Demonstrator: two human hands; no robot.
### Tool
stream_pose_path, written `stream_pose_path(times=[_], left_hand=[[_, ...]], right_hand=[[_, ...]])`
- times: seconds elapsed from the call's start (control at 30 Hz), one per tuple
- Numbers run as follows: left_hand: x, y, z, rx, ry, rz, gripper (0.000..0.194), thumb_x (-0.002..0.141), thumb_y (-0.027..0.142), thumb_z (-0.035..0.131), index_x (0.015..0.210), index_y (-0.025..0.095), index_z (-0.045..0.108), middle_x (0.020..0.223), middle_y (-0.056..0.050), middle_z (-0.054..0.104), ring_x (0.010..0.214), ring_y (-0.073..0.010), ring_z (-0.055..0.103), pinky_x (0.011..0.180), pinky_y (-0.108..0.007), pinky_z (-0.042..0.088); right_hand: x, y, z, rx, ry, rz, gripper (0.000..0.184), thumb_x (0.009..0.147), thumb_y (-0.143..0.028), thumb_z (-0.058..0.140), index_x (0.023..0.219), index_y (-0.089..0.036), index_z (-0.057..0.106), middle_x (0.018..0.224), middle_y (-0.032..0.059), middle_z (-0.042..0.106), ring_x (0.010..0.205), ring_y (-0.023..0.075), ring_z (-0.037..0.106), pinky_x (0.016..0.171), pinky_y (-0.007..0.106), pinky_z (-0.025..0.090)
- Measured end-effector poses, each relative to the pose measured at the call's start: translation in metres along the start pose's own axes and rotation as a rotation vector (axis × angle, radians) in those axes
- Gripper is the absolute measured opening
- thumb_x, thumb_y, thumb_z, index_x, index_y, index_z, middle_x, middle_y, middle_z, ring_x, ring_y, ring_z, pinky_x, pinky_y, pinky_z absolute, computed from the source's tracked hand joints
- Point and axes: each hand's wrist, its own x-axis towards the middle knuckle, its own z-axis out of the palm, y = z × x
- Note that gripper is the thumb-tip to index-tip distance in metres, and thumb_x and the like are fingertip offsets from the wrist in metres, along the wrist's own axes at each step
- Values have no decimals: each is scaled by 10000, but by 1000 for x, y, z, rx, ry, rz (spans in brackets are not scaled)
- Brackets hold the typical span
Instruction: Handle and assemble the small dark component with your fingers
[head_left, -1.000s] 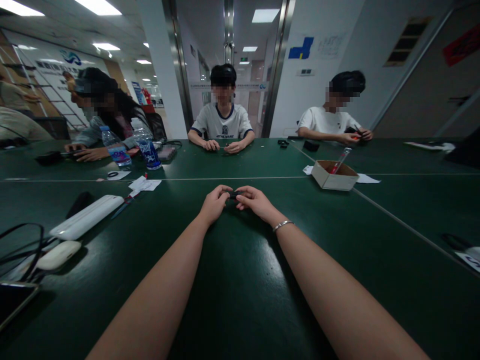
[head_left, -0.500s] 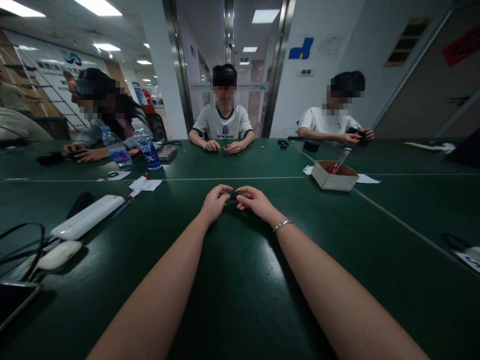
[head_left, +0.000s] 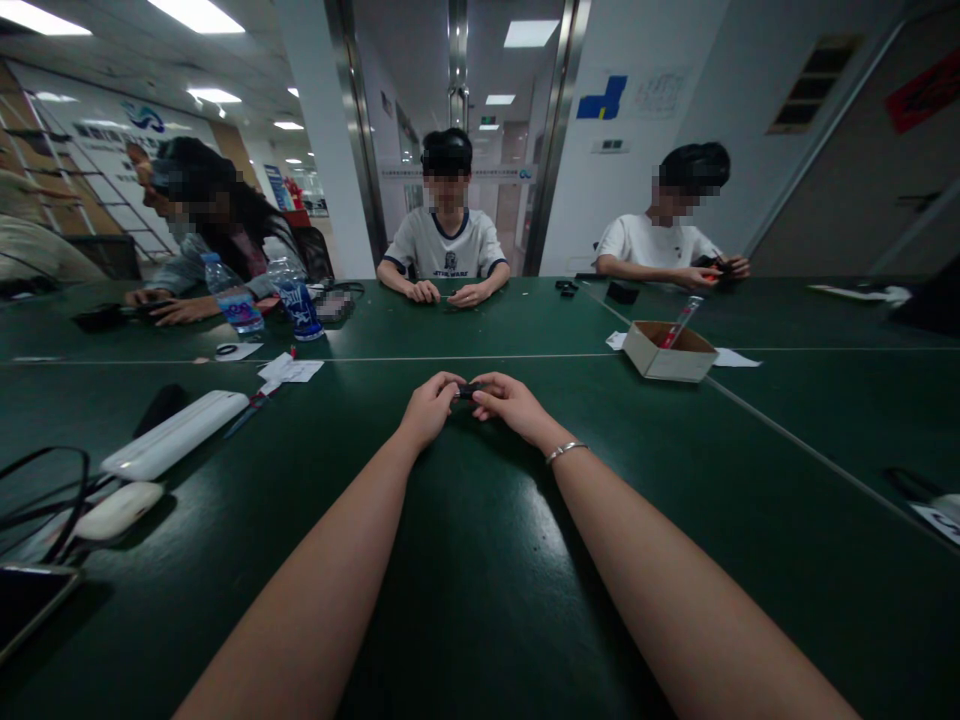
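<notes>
Between my two hands is a small black object, too small to name, just above the green tabletop. My left hand pinches its left end, where a small light spot shows by the fingertips. My right hand has its thumb and fingers closed on the right end. Parts of the object are hidden behind my fingers. A silver bracelet circles my right wrist.
A cardboard box with a clear red-marked tube stands right. Left lie a white power bank, a white mouse-like object, a phone and cables. Two water bottles stand farther back. Several people sit around the table.
My left fingers have shifted slightly on the black object, and a light spot now shows at its left end. My right hand has barely moved.
</notes>
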Motion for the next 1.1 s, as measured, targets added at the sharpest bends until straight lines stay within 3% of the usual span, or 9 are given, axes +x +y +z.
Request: stream_pose_path(times=[0.4,0.6,1.1], left_hand=[[0,-1,1,48,-15,9,345,898,415,393,930,186,649,660,5,548,554,-116,485,532,-227,371],[0,1,0,-35,22,13,258,798,250,477,987,188,640,928,-36,606,610,-108,503,557,-225,426],[-2,6,-1,-59,22,-13,248,807,274,473,958,174,642,830,-27,614,605,-120,505,556,-234,414]], right_hand=[[0,1,-1,9,-2,4,247,808,-191,716,1018,-167,588,709,-5,656,604,106,650,566,197,558],[1,2,-1,17,-5,6,265,791,-215,735,1009,-168,592,710,-3,657,604,110,651,565,200,554],[0,0,0,1,-10,-5,243,810,-193,709,1017,-161,586,726,5,657,613,104,644,580,190,544]])
